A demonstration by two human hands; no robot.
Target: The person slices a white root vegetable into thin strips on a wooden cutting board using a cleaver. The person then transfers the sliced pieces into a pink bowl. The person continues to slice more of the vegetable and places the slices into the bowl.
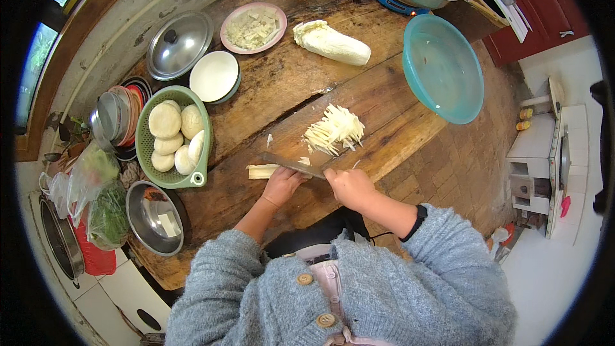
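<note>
My right hand (349,188) is closed around the handle of a kitchen knife (294,164), whose wide blade points left over the wooden table. Beside the blade, my left hand (283,185) presses pale strips of vegetable (262,171) against the wood; its fingertips are partly hidden. Past the knife lies a heap of thin pale vegetable shreds (335,129). Farther back, a peeled-down Chinese cabbage (332,43) rests on its side. A few small scraps are scattered near the blade.
On the left stand a green plastic basket (207,154) of round buns, a steel bowl (139,235), a white bowl (214,77), a pot lid (180,53) and a pink-rimmed plate (284,21) of cut pieces. A teal basin (444,69) and a pan on a blue-based cooker (391,1) are at right.
</note>
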